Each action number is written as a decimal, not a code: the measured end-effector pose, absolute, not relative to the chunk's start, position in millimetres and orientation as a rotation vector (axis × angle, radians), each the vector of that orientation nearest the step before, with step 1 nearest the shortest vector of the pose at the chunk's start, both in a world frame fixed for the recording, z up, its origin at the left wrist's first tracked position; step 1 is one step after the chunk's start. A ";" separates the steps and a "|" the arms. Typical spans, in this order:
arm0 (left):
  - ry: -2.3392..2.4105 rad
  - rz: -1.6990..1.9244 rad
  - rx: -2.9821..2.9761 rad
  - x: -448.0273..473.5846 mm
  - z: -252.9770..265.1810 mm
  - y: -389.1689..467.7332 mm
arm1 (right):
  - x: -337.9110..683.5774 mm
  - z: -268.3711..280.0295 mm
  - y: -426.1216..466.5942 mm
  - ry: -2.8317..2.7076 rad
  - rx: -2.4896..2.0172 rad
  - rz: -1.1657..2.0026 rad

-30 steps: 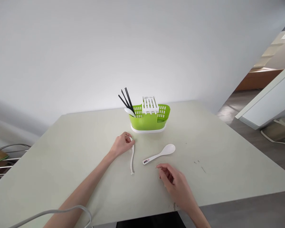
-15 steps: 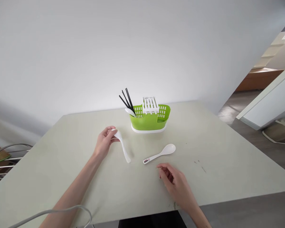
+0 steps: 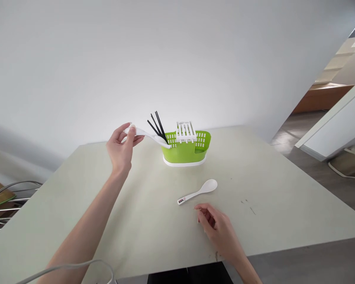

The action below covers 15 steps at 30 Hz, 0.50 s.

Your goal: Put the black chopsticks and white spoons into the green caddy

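Note:
My left hand [image 3: 120, 146] pinches the bowl end of a white spoon [image 3: 146, 134], raised above the table. Its handle slants down to the right, and the tip is at the left rim of a green cutlery basket [image 3: 182, 154]. Black chopsticks [image 3: 159, 127] lean in the basket's left part, beside another white spoon [image 3: 160, 139] that the held handle partly overlaps. Lower down, a third white spoon [image 3: 198, 191] lies flat with its bowl to the right. Just below its handle my right hand [image 3: 217, 228] rests on the table, loosely curled, thumb and fingers apart, holding nothing.
A white slatted rack [image 3: 186, 131] sits over the middle of the basket. The pale table [image 3: 154, 244] reaches back to a white wall [image 3: 177, 63]. At the lower left are a grey cable [image 3: 73, 265] over my forearm and a metal wire rack [image 3: 12, 205].
My left hand has lifted the spoon up from low over the table, swinging its handle toward the basket's left rim. My right hand and the spoon near it have stayed put.

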<state>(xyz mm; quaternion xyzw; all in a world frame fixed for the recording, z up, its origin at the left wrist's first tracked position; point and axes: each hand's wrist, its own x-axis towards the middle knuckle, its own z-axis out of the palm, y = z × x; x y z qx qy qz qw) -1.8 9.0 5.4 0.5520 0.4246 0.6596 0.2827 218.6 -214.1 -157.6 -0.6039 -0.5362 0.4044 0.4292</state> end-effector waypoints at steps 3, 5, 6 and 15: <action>1.159 1.757 1.571 8.4 6.3 12.0 | 219.2 -157.6 -214.1 -1.340 -1.500 1.014; 1.179 1.745 1.628 11.5 3.9 15.1 | 219.6 -158.2 -214.4 -1.343 -1.491 1.008; 1.191 1.738 1.654 12.5 1.8 16.7 | 219.7 -158.6 -214.6 -1.345 -1.486 1.003; 1.274 1.612 1.750 24.3 -29.5 24.3 | 219.5 -160.0 -214.2 -1.331 -1.481 1.030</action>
